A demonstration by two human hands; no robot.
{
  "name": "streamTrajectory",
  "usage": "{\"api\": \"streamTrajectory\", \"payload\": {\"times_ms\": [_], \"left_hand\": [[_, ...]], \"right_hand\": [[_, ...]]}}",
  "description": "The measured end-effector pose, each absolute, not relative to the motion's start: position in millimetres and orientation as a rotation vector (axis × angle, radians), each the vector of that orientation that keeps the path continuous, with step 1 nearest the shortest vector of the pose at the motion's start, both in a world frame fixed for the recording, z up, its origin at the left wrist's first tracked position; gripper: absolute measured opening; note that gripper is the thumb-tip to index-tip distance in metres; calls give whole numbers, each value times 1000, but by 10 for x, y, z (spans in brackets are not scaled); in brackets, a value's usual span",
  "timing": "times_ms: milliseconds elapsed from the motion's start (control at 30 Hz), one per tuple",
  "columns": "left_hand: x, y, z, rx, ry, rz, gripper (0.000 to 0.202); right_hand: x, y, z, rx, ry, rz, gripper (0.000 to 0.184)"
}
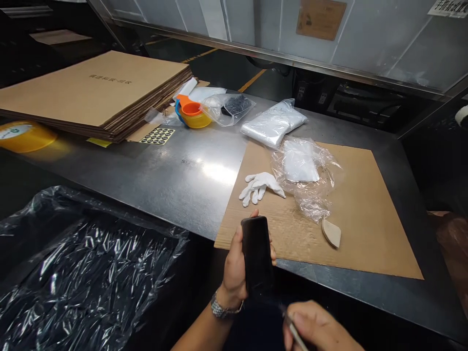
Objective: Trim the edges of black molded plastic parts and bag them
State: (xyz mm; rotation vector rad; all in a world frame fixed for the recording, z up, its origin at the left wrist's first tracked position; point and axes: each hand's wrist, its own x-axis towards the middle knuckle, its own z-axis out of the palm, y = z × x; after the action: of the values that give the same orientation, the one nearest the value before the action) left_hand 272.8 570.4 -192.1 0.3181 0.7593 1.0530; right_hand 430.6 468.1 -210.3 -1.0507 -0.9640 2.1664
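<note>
My left hand (pixel 236 265), with a metal-band watch at the wrist, is wrapped round a black smartphone (pixel 257 253) held upright with its dark face towards me. Low in the view, my right hand (pixel 316 324) pinches a slim, light metal pen-like tool (pixel 297 334); its tip is blurred, so its exact kind does not show. Beyond the phone a white glove (pixel 261 186) lies on a flat cardboard sheet (pixel 369 219). A beige wedge-shaped block (pixel 331 233) rests on the same sheet, near crumpled clear plastic (pixel 312 204).
A metal table (pixel 175 180) carries stacked cardboard (pixel 95 87), a tape dispenser (pixel 193 114), a sticker sheet (pixel 158 136), a bag with something dark (pixel 236 105) and packed white bags (pixel 272 124). Yellow tape (pixel 27 136) is at left; black plastic sheeting (pixel 87 273) fills the lower left.
</note>
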Motion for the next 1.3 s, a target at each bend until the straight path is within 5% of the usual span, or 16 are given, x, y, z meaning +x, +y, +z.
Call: {"api": "streamTrajectory", "payload": {"times_ms": [100, 267, 433, 500, 600, 700, 833, 1067, 1300], "left_hand": [[2748, 5735, -1914, 175, 820, 946, 45], [2787, 5694, -1957, 26, 819, 737, 42], [2819, 5625, -2080, 13, 787, 564, 52], [2840, 5595, -2116, 17, 786, 515, 54], [2896, 5554, -2121, -21, 793, 443, 56], [2967, 5518, -2082, -106, 764, 499, 47], [3026, 5481, -2036, -149, 727, 623, 29], [3032, 5411, -1982, -22, 843, 646, 34], [3014, 5287, -1975, 213, 1026, 272, 67]], "right_hand": [[4666, 4795, -2166, -1486, -1073, 1631, 44], [5402, 5038, -2469, -2489, -1498, 88, 32], [5456, 5099, -2602, -2563, -1561, -372, 34], [5229, 5047, -2459, -2279, -1661, -339, 31], [4753, 4948, -2104, -1541, -1883, 246, 23], [4347, 4912, -1833, -1209, -2021, 488, 16], [4136, 4938, -1796, -1214, -2015, 609, 22], [4242, 5011, -1899, -1290, -1995, 763, 14], [4477, 5204, -1940, -1424, -1936, 622, 34]]}}
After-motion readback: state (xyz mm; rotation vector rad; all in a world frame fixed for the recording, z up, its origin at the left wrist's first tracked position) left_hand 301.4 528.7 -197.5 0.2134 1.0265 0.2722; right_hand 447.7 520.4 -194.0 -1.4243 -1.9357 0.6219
